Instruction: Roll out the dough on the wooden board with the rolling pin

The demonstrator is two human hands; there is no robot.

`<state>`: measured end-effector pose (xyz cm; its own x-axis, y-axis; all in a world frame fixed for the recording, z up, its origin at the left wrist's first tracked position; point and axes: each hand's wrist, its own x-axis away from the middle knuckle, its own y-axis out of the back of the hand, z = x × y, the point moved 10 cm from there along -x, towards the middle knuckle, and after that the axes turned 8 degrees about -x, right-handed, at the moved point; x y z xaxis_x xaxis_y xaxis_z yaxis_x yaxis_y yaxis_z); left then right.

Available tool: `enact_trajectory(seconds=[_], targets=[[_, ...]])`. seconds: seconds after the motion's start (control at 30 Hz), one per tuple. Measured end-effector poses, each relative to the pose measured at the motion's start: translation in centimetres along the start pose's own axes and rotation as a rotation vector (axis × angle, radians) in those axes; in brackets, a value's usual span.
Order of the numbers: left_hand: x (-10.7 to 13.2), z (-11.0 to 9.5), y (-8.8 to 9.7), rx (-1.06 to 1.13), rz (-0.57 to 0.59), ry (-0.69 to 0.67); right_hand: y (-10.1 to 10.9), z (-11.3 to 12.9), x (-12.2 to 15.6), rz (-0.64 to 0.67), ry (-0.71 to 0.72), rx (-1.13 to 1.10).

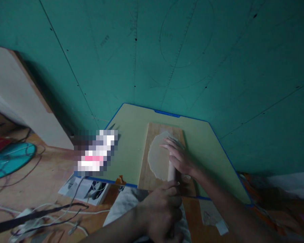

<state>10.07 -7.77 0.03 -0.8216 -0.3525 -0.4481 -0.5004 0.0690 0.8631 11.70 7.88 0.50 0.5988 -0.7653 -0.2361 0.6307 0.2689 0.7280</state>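
Dim overall, the green wall (111, 64) darkening toward the right; shadow lies on the near right of the board (144, 175); coarse pixel blocks (97, 153) cover a bright patch at left

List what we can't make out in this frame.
Head view, all:
Rolling pin: near part covered by left grip.
Dough: right side partly covered by right grip and rolling pin.
Pixelated patch: hides whatever lies under it.
Wall writing: too faint to read.
Left forearm: cut off by bottom edge.
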Motion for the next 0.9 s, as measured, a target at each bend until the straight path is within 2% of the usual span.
enact_trajectory(seconds=[0.07,0.1,0.17,0.2,0.27,0.33,0.37,0.5,0.6,0.7,0.8,0.9], targets=[[-0.2,0.1,0.0,0.020,0.002,0.014,1.9,1.8,1.6,-0.124,0.027,-0.033],[-0.3,0.4,0.1,0.033,0.007,0.035,3.2,3.1,3.1,-0.229,0.045,-0.050],[-0.4,1.2,0.5,0.057,0.011,0.092,5.8,5.9,7.3,-0.475,0.093,-0.068],[-0.6,1.6,0.9,0.066,0.009,0.119,6.0,7.3,9.3,-0.505,0.120,-0.075],[-1.0,2.8,1.5,0.068,0.002,0.165,3.6,9.5,11.9,-0.347,0.151,-0.092],[-1.8,4.0,2.0,0.047,-0.003,0.197,0.0,12.0,13.7,-0.156,0.286,-0.085],[-2.3,4.5,2.1,0.035,-0.002,0.206,-1.3,12.8,14.3,-0.126,0.355,-0.090],[-4.8,6.4,1.6,-0.020,0.024,0.219,-5.3,12.9,13.3,-0.096,0.443,-0.029],[-5.9,7.5,0.9,-0.073,0.055,0.259,-6.5,12.9,12.2,-0.191,0.536,0.065],[-5.6,7.6,0.9,-0.076,0.031,0.287,-7.3,12.7,11.4,-0.248,0.520,0.066],[-3.8,7.4,2.3,-0.077,-0.107,0.355,-7.3,12.4,10.8,-0.174,0.369,-0.133],[-1.9,7.0,3.2,-0.125,-0.145,0.385,-4.5,12.6,10.5,-0.158,0.276,-0.244]])
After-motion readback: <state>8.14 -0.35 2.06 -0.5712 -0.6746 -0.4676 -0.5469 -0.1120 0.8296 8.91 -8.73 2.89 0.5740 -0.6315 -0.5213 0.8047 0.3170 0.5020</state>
